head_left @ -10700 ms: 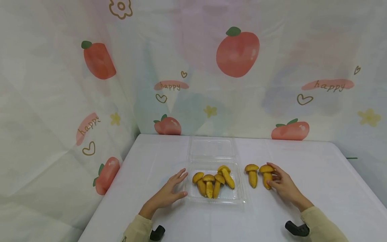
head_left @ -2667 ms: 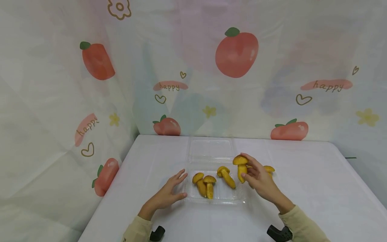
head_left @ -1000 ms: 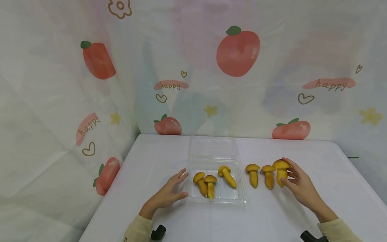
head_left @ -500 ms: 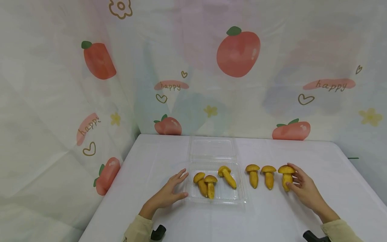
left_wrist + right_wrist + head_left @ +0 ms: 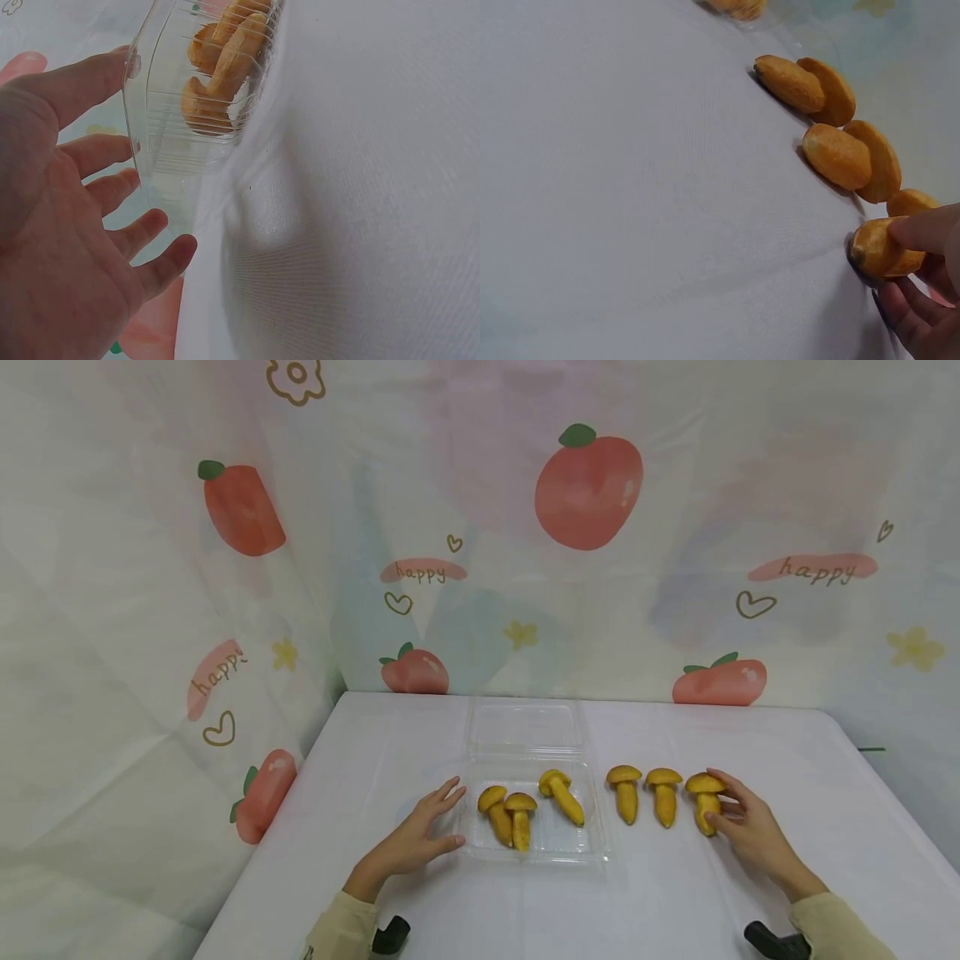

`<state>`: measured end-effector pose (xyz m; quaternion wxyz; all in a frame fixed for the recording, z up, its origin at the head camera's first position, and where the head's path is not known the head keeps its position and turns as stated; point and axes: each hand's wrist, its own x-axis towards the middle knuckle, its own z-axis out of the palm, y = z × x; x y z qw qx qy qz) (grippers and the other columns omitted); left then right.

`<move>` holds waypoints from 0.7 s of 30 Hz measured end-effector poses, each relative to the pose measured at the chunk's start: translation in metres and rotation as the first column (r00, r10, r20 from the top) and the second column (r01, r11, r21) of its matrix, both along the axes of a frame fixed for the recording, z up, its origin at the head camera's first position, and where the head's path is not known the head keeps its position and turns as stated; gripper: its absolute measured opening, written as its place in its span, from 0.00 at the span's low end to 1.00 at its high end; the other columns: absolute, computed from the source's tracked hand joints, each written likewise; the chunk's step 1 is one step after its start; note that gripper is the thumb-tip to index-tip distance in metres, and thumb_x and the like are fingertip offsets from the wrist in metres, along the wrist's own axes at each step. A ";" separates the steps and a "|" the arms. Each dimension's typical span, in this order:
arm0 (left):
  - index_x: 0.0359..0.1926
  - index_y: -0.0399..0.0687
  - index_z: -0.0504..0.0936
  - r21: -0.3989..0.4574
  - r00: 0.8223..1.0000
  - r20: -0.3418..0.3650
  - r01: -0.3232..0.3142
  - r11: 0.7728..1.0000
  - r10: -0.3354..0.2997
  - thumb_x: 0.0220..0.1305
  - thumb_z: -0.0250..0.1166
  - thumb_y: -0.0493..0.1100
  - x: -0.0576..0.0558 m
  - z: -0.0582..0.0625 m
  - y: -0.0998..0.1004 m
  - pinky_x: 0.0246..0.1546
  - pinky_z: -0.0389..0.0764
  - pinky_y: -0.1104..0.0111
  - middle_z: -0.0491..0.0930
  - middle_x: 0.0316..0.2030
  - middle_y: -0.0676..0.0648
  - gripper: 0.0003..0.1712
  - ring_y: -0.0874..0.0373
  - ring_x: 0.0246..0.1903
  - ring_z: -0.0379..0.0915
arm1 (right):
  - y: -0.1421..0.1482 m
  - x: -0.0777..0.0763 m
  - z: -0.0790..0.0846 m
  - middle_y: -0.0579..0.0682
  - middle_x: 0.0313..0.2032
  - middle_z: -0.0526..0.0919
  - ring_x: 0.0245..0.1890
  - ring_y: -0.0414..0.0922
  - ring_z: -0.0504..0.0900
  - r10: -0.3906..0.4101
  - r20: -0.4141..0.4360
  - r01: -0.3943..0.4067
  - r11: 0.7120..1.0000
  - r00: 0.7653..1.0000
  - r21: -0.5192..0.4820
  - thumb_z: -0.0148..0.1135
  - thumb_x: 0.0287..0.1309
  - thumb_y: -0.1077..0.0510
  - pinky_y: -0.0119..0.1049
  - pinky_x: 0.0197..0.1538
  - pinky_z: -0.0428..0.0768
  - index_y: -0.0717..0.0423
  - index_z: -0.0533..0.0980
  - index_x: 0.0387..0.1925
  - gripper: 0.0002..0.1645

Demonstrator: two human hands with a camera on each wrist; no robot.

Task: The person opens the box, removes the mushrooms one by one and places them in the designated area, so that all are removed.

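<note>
At the right end of a row on the white cloth, my right hand (image 5: 757, 837) pinches a yellow-brown mushroom (image 5: 705, 803) between thumb and fingers. The right wrist view shows the thumb on this mushroom's stem (image 5: 874, 246), low at the cloth. Two similar mushrooms, a left one (image 5: 624, 795) and a middle one (image 5: 664, 797), lie to its left. My left hand (image 5: 408, 842) has spread fingers, its fingertips at the left side of a clear plastic container (image 5: 536, 859). Inside lie three mushrooms: two together (image 5: 498, 817) at left and one apart (image 5: 561, 797).
The container's clear lid (image 5: 525, 728) lies folded back behind it, near the fabric backdrop (image 5: 600, 610). White cloth (image 5: 585, 910) covers the table. Black wrist-worn devices (image 5: 392, 935) show below both sleeves.
One mushroom has gone from the container to the row outside. In the last second my right hand has lowered it to the cloth at the right end. The left hand keeps its place.
</note>
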<state>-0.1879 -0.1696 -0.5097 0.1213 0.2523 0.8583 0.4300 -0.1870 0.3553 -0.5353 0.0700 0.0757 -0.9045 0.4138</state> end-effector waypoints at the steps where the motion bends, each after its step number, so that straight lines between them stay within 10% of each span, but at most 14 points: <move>1: 0.78 0.43 0.57 -0.001 1.000 0.000 0.000 1.000 0.000 0.69 0.66 0.46 0.000 0.000 0.000 0.73 0.51 0.33 0.44 0.82 0.42 0.43 0.37 0.80 0.38 | 0.001 -0.001 -0.001 0.75 0.60 0.70 0.41 0.14 0.67 -0.005 0.003 0.005 1.000 1.000 0.008 0.63 0.63 0.71 0.19 0.37 0.78 0.70 0.57 0.73 0.40; 21: 0.78 0.42 0.57 -0.012 1.000 -0.002 0.001 1.000 -0.001 0.70 0.66 0.45 -0.001 0.001 0.002 0.72 0.52 0.32 0.44 0.82 0.41 0.42 0.35 0.79 0.39 | 0.006 -0.004 -0.007 0.75 0.60 0.74 0.42 0.13 0.63 -0.006 0.009 0.006 0.998 1.000 0.069 0.64 0.67 0.63 0.14 0.40 0.72 0.68 0.58 0.75 0.40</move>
